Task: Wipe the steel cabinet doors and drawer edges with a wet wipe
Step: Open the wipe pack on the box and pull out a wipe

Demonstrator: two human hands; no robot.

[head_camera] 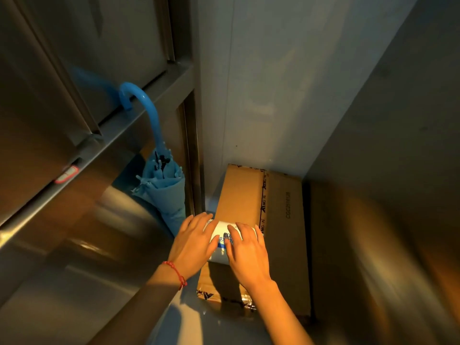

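Note:
A white wet-wipe pack (222,239) with blue print lies on a cardboard box (239,195) on the floor. My left hand (193,241) rests on the pack's left side with straight fingers. My right hand (246,250) lies flat on its right side, fingers spread. Both hands cover most of the pack. The steel cabinet (57,150) fills the left side, with upper doors, a ledge and a lower front below.
A folded blue umbrella (161,180) with a hooked handle leans against the cabinet, just left of the box. A second flat carton (286,220) lies to the right of the first box. A pale wall stands behind and a dark panel (385,170) closes the right.

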